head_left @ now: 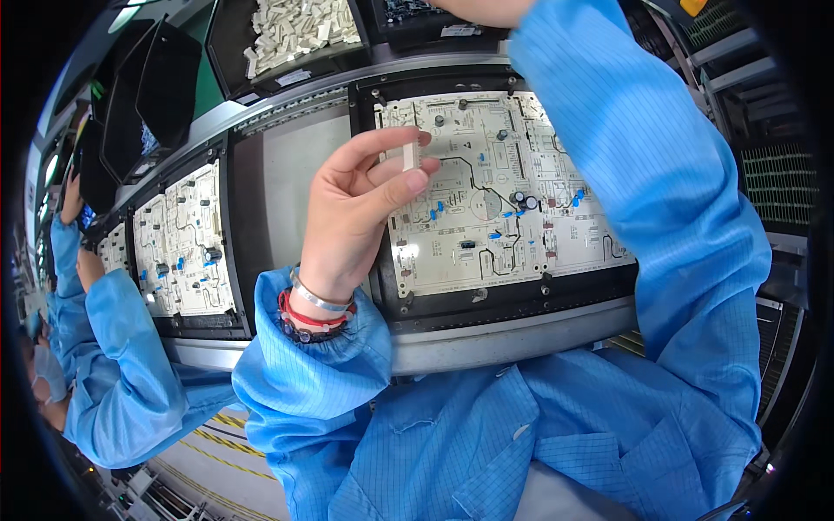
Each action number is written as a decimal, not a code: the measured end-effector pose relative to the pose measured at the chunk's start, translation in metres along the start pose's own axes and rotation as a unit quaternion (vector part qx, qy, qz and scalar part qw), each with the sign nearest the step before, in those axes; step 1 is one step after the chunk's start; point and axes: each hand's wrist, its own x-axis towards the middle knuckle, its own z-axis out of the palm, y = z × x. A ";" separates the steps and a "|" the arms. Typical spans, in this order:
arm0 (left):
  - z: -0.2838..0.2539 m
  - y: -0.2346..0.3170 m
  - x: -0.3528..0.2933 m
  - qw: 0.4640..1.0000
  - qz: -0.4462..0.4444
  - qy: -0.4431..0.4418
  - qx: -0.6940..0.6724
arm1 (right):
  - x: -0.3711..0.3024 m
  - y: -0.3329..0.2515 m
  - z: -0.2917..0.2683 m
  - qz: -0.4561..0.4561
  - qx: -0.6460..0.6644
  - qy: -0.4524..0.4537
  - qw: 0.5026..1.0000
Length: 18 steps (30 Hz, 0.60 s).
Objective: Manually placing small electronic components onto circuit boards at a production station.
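My left hand (352, 204) is raised over the left edge of a pale circuit board (452, 252). Pinched between its thumb and fingers is a small white plastic connector (410, 157), held upright. The board lies in a black frame (512, 300) and carries small black and blue components. My right arm reaches across the board's right side to the far edge. Only the back part of my right hand (488, 9) shows there, beside a black bin of small dark parts (408, 10); its fingers are cut off by the picture's upper edge.
A black bin of white connectors (304, 30) stands beyond the metal rail. Farther left on the line, a second framed circuit board (187, 247) lies before a co-worker in a blue sleeve (130, 347). Black bins (148, 95) stand at the far left, metal racks (764, 187) at the right.
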 end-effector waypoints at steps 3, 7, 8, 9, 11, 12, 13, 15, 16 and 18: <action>-0.007 0.000 -0.005 0.999 -0.011 0.020 0.047 | 0.012 -0.044 -0.018 0.228 -0.053 -0.228 0.945; -0.006 0.001 -0.005 0.998 -0.015 0.026 0.052 | 0.013 -0.033 -0.003 0.188 -0.060 -0.179 0.964; -0.005 0.001 -0.005 0.998 -0.016 0.034 0.048 | 0.012 -0.029 -0.002 0.192 -0.059 -0.178 0.963; 0.001 0.001 -0.001 0.999 -0.022 0.018 0.045 | 0.007 -0.025 -0.014 0.161 -0.075 -0.153 0.972; 0.002 0.000 -0.002 0.997 -0.018 0.035 0.069 | 0.007 -0.025 -0.014 0.125 -0.077 -0.124 0.981; 0.002 -0.001 -0.003 0.997 -0.021 0.031 0.073 | 0.009 -0.024 -0.013 0.116 -0.083 -0.109 0.984; 0.002 -0.002 -0.003 0.996 -0.024 0.037 0.077 | 0.011 -0.023 -0.013 0.107 -0.088 -0.095 0.986; 0.004 -0.002 -0.003 0.995 -0.031 0.037 0.086 | 0.007 -0.022 -0.010 0.121 -0.071 -0.073 0.987; 0.007 -0.002 -0.003 0.995 -0.043 0.040 0.084 | 0.004 -0.023 -0.012 0.107 -0.027 -0.026 0.994; 0.014 -0.006 0.000 0.994 -0.060 0.033 0.087 | -0.006 -0.022 -0.020 0.076 0.051 0.059 0.994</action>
